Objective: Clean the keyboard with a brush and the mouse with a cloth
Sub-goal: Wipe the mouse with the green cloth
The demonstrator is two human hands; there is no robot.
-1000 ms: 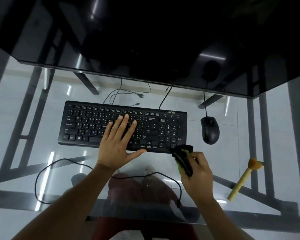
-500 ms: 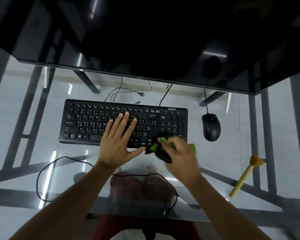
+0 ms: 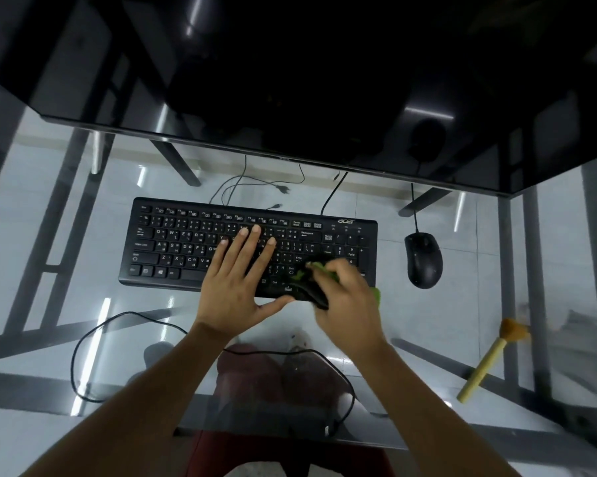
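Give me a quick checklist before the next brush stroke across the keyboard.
1. Left hand flat on the keyboard, steadying it: ok.
2. Right hand grips the green and black brush: ok.
3. Brush over the right-hand keys: ok.
4. Mouse clear of the stroke: ok.
5. Cloth for the mouse in view: not ok.
6. Bristles touching the keys: cannot tell, blurred.

L hand flat, fingers spread — R hand curled, gripping; both forearms extended fwd.
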